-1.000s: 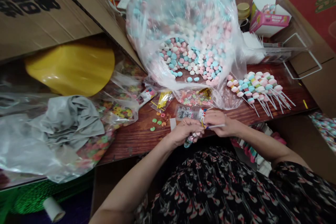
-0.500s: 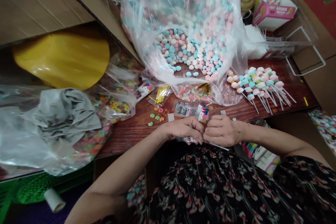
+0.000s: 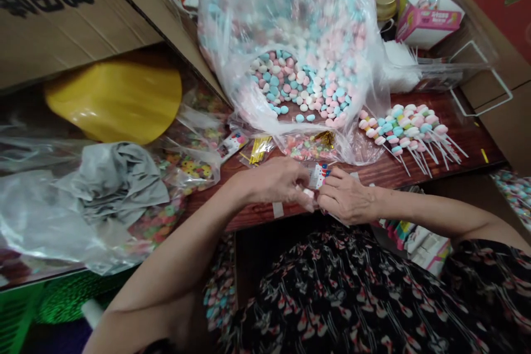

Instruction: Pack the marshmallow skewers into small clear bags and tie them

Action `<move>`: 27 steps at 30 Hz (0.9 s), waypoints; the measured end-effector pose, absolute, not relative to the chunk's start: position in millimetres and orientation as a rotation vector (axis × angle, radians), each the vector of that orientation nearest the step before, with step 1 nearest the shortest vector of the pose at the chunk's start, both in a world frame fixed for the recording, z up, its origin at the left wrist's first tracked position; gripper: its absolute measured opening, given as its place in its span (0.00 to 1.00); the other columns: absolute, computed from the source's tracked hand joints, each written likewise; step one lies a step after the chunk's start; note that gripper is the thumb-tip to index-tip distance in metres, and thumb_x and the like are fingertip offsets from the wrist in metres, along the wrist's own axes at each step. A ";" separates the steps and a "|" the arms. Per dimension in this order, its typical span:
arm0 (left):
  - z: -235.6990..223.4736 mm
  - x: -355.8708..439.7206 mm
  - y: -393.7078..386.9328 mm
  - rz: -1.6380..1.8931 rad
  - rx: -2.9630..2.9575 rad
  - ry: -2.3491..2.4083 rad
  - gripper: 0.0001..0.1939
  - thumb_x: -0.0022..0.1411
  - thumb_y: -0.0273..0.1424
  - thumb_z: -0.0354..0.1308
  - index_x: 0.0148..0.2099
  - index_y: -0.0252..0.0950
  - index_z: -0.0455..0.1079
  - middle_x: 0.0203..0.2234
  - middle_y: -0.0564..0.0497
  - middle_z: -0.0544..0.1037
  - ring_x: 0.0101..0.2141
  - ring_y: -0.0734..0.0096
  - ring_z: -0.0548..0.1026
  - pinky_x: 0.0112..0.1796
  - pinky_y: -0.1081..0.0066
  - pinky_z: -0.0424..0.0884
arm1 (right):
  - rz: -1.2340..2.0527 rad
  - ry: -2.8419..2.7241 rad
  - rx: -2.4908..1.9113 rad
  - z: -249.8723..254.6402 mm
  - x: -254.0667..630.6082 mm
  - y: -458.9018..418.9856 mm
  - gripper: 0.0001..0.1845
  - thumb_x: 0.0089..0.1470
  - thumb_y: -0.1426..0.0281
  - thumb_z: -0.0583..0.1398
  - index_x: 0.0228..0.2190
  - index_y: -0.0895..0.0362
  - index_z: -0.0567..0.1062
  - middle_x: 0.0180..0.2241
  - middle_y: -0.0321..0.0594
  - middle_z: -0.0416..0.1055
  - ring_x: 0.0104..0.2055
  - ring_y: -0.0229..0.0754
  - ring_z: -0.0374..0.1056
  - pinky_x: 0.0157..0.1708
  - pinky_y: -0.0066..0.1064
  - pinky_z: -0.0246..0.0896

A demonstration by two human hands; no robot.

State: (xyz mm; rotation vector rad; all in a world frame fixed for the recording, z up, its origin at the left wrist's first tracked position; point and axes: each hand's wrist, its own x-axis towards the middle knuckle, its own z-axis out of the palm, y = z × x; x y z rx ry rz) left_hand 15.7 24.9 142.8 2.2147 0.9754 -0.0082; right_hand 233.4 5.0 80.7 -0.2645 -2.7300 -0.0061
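Note:
My left hand [image 3: 276, 182] and my right hand [image 3: 344, 196] meet over the front edge of a dark wooden table [image 3: 468, 144]. Between their fingertips is a small clear packet with a printed label [image 3: 319, 175], and my fingers hide most of it. A white piece [image 3: 308, 193] shows under my left fingers. Behind my hands lie gold twist ties [image 3: 260, 149]. A huge clear bag of pastel round candies [image 3: 298, 86] slumps open beyond them. Candy lollipops on white sticks [image 3: 404, 130] lie to the right.
A yellow plastic sheet [image 3: 116, 102] and a grey cloth [image 3: 116, 182] lie left, among bags of colourful candies [image 3: 186, 168]. A cardboard box [image 3: 62, 11] overhangs the far left. A pink-and-white box [image 3: 427, 16] and a gold-lidded jar [image 3: 385, 6] stand at the back right.
My left hand has moved up and left, now covering the spot where the printed packet lay. My hands have drawn closer over the table, and the camera has shifted slightly.

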 end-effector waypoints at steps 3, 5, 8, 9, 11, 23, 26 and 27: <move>166.0 29.3 -5.7 0.076 2.662 1.268 0.09 0.64 0.32 0.54 0.33 0.33 0.72 0.29 0.47 0.72 0.32 0.66 0.69 0.34 0.67 0.65 | -0.074 -2.656 -0.501 80.4 233.1 26.2 0.06 0.53 0.75 0.52 0.29 0.58 0.69 0.26 0.40 0.66 0.30 0.42 0.54 0.33 0.36 0.45; 163.2 39.9 -27.1 0.212 2.834 1.247 0.09 0.65 0.29 0.52 0.36 0.34 0.72 0.32 0.44 0.73 0.35 0.61 0.69 0.36 0.63 0.67 | -0.056 -2.513 -0.632 87.4 234.3 41.0 0.07 0.53 0.75 0.51 0.27 0.57 0.68 0.24 0.40 0.65 0.29 0.42 0.53 0.32 0.35 0.45; 130.4 46.8 -33.5 0.359 2.617 1.010 0.11 0.64 0.37 0.55 0.39 0.35 0.73 0.38 0.43 0.74 0.37 0.62 0.71 0.36 0.64 0.70 | 0.149 -2.279 -0.709 105.2 232.5 43.7 0.10 0.56 0.77 0.48 0.27 0.56 0.66 0.25 0.39 0.64 0.29 0.41 0.55 0.33 0.34 0.50; 117.0 45.8 -27.6 0.461 2.449 1.010 0.12 0.65 0.37 0.54 0.42 0.35 0.73 0.36 0.45 0.75 0.34 0.65 0.72 0.34 0.66 0.71 | 0.267 -2.213 -0.711 109.5 229.9 38.2 0.10 0.57 0.76 0.48 0.28 0.56 0.66 0.25 0.38 0.65 0.30 0.40 0.57 0.33 0.33 0.52; 96.0 40.1 -10.8 0.778 2.081 1.079 0.15 0.68 0.35 0.48 0.41 0.35 0.75 0.32 0.48 0.76 0.32 0.68 0.73 0.35 0.67 0.72 | 0.560 -2.111 -0.709 110.7 222.7 22.3 0.08 0.58 0.76 0.50 0.29 0.56 0.67 0.26 0.36 0.65 0.30 0.38 0.59 0.33 0.31 0.53; 77.7 32.4 -27.0 1.145 1.390 0.985 0.26 0.66 0.39 0.55 0.64 0.45 0.60 0.52 0.45 0.74 0.50 0.64 0.73 0.51 0.62 0.70 | 0.523 -1.942 -0.666 79.5 190.8 18.6 0.08 0.57 0.75 0.50 0.27 0.54 0.64 0.25 0.38 0.65 0.30 0.40 0.60 0.34 0.34 0.55; 74.6 24.0 -35.4 1.081 1.672 1.099 0.12 0.66 0.34 0.56 0.49 0.35 0.73 0.36 0.48 0.78 0.37 0.69 0.76 0.41 0.69 0.73 | 0.607 -1.897 -0.680 79.3 181.1 13.0 0.09 0.57 0.73 0.52 0.25 0.54 0.63 0.24 0.36 0.64 0.28 0.39 0.58 0.33 0.34 0.54; 73.9 20.0 -37.3 1.095 1.801 1.170 0.10 0.66 0.32 0.55 0.45 0.34 0.74 0.33 0.48 0.78 0.35 0.70 0.75 0.39 0.70 0.73 | 0.717 -1.855 -0.725 77.3 177.6 11.2 0.09 0.57 0.72 0.53 0.24 0.54 0.63 0.23 0.35 0.63 0.27 0.38 0.57 0.32 0.33 0.53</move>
